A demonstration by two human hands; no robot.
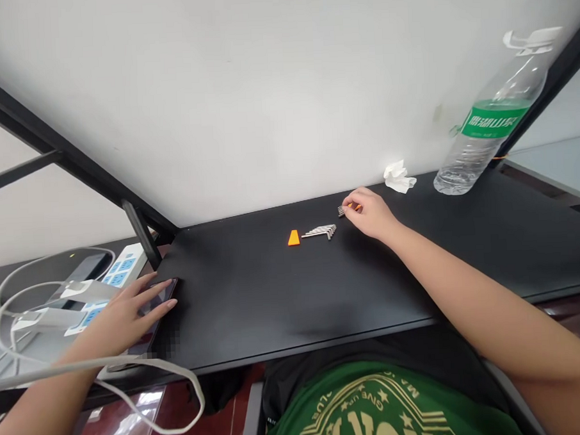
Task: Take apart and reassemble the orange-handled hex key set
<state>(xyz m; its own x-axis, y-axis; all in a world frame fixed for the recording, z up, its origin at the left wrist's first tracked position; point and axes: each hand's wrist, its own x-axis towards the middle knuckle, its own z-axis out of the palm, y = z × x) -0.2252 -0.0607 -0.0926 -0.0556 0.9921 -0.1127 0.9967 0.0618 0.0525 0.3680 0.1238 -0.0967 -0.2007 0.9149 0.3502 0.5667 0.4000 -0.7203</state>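
Note:
My left hand [124, 318] lies over a dark phone [155, 298] at the left end of the black desk, its fingers spread and stretched out. Toward the back of the desk, my right hand [370, 213] is closed in a pinch around a hex key set [340, 211]. Silver ends and bits of orange show at its fingers; the rest is hidden. Just left of that hand lie several loose silver hex keys [323, 231], side by side. Beside them sits a small orange wedge-shaped piece [293, 238].
A crumpled white tissue [400, 177] and a large water bottle with a green label [495, 122] stand against the wall on the right. Far left are a power strip [123, 266], plugged-in chargers [51, 319] and looping white cables [181, 370]. Black metal frame bars [91, 188] border the desk [264, 295].

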